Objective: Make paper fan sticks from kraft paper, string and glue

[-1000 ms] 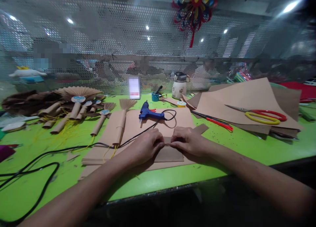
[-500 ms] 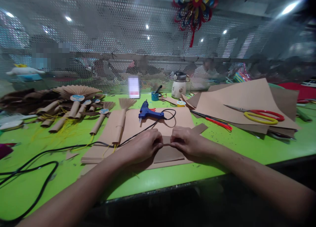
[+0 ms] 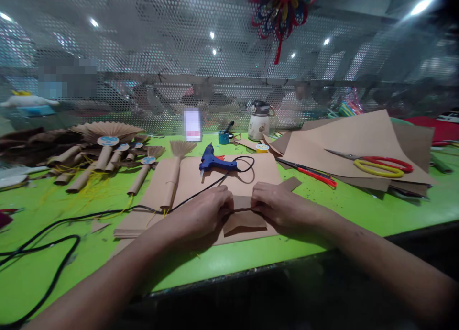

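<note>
Left hand: my left hand (image 3: 202, 213), just left of centre frame, is closed down with its fingertips pinching the left end of the brown paper piece (image 3: 245, 219).
Right hand: my right hand (image 3: 278, 205), just right of centre, pinches the other end in a narrow grip; the two hands nearly meet over the fold.
Paper piece: it lies in the middle of the frame on the kraft sheet (image 3: 201, 186), its top edge lifted into a crease between my fingers.
Handling: I judge it light, thin and springy (it will creep open unless pressed flat), easy to tear or crumple; best held at the creased edge near both ends.
Nearby: blue glue gun (image 3: 215, 161) above my hands, its black cord (image 3: 64, 225) trailing to the lower left; rolled paper fans (image 3: 103, 150) at left; scissors (image 3: 380, 165) on stacked brown sheets (image 3: 358, 146) at right; green table (image 3: 358, 210) beneath.
Hard to see: my fingertips and the fold under them are covered by my knuckles, so I cannot tell how many pleats exist; the room behind the mesh screen (image 3: 143, 71) is blurred.
</note>
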`<action>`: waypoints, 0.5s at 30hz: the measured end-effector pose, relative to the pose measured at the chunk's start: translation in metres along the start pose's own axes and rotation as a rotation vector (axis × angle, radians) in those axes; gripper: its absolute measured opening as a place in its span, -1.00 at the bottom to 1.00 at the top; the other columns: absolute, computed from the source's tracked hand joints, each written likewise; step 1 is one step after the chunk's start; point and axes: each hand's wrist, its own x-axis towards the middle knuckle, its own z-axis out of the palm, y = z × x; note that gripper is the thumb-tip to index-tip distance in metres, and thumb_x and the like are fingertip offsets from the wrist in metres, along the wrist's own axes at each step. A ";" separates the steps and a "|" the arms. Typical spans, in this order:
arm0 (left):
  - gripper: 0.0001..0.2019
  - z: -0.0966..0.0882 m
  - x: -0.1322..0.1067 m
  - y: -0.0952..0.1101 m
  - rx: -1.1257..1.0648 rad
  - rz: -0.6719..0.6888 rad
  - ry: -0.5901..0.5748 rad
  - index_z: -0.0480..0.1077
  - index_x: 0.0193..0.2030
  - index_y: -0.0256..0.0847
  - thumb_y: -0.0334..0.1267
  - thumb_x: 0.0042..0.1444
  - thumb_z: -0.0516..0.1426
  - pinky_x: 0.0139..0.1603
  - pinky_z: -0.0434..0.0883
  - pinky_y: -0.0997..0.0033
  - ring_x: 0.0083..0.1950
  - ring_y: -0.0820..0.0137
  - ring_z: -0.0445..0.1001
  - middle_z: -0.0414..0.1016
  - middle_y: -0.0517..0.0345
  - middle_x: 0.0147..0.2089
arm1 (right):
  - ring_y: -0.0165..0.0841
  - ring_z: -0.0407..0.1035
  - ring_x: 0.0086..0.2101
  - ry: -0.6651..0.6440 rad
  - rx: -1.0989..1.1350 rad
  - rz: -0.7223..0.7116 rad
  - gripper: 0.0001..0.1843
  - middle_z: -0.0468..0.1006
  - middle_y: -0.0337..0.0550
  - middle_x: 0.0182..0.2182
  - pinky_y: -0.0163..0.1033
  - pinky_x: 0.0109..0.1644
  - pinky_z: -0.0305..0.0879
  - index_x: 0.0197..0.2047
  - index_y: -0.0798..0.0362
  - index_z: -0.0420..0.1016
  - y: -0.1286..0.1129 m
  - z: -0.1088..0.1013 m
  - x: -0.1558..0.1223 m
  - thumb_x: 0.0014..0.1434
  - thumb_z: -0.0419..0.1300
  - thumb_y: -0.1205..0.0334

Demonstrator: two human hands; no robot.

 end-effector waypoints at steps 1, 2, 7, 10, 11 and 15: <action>-0.89 0.000 -0.001 0.000 0.003 0.013 -0.002 0.35 -0.35 -0.17 -0.35 0.13 0.01 -0.36 0.21 0.40 -0.35 0.38 0.31 0.39 0.13 -0.32 | -0.36 0.24 -0.32 -0.004 -0.010 -0.005 -0.86 0.37 -0.13 -0.35 -0.29 -0.29 0.17 -0.36 0.07 0.32 0.000 0.000 -0.001 0.20 0.04 0.46; -0.89 -0.001 -0.002 -0.001 0.008 0.023 0.000 0.34 -0.35 -0.17 -0.36 0.13 0.01 -0.36 0.22 0.40 -0.35 0.39 0.30 0.38 0.13 -0.32 | -0.35 0.24 -0.31 -0.008 -0.020 -0.011 -0.86 0.37 -0.13 -0.34 -0.29 -0.29 0.17 -0.36 0.07 0.31 0.001 0.000 -0.001 0.19 0.05 0.47; -0.86 -0.005 -0.004 0.001 0.047 0.064 -0.021 0.31 -0.38 -0.20 -0.35 0.17 -0.02 -0.37 0.21 0.39 -0.38 0.41 0.28 0.35 0.10 -0.32 | -0.33 0.23 -0.29 -0.042 -0.064 -0.053 -0.86 0.36 -0.12 -0.32 -0.28 -0.28 0.18 -0.33 0.07 0.31 0.006 0.002 -0.003 0.09 0.11 0.49; -0.83 -0.005 -0.003 0.002 0.067 0.080 -0.038 0.30 -0.41 -0.20 -0.33 0.19 -0.03 -0.33 0.23 0.36 -0.36 0.40 0.29 0.33 0.10 -0.33 | -0.31 0.22 -0.27 -0.053 -0.107 -0.084 -0.89 0.37 -0.10 -0.31 -0.25 -0.26 0.19 -0.28 0.08 0.34 0.007 0.003 -0.004 0.11 0.10 0.46; -0.83 -0.005 -0.003 0.002 0.073 0.083 -0.036 0.30 -0.41 -0.19 -0.32 0.19 -0.03 -0.31 0.24 0.35 -0.35 0.39 0.29 0.33 0.10 -0.34 | -0.30 0.22 -0.26 -0.050 -0.126 -0.095 -0.90 0.37 -0.09 -0.31 -0.24 -0.26 0.19 -0.27 0.09 0.35 0.006 0.003 -0.004 0.13 0.09 0.44; -0.83 -0.006 -0.004 0.001 0.058 0.091 -0.037 0.32 -0.39 -0.19 -0.33 0.19 -0.03 -0.28 0.25 0.35 -0.34 0.39 0.30 0.32 0.11 -0.34 | -0.25 0.20 -0.25 -0.048 -0.248 -0.173 -0.93 0.38 -0.05 -0.33 -0.20 -0.26 0.16 -0.29 0.12 0.38 -0.004 0.001 -0.004 0.20 0.07 0.39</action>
